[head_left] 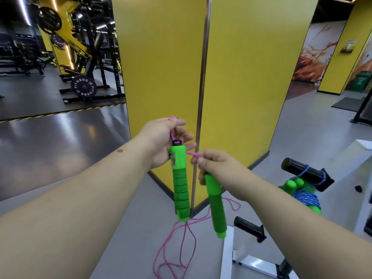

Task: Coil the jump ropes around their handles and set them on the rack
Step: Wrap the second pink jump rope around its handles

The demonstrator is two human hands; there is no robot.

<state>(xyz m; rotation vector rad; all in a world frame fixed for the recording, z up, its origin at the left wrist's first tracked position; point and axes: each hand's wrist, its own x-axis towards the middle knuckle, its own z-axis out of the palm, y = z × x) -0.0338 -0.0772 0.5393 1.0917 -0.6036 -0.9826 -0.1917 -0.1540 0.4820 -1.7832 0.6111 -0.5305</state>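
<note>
Yellow pillar [161, 67]: fills twelve o'clock straight ahead, its metal corner strip running down to the grey floor between the two hands.
Rack [302, 171]: at four o'clock, a white frame with black padded pegs; this is where the ropes belong.
Blue jump rope [307, 198]: already coiled round its own green handles and hanging from the upper peg by a loop, so I judge that one finished.
Pink cord [181, 244]: lies in loose loops on the floor at six o'clock, rising to both handles; no turn of it is yet wound on either handle.
Left handle [180, 184]: the counter handle, hanging upright just left of centre, its top end in the left hand.
Right handle [216, 206]: hangs just beside the first, a little lower and slightly tilted, not touching it as far as I can tell.
Left hand [167, 141]: holds the head of its handle against the palm, cord looped over thumb and forefinger, the other fingers fairly straight.
Right hand [216, 164]: fingers curled round the top of its handle, thumb and forefinger pinching a short length of pink cord near the left handle's head.
Progress: one rope stowed; this one is barely started. Bringing the handles together, winding all the floor slack and hanging it remain.
</note>
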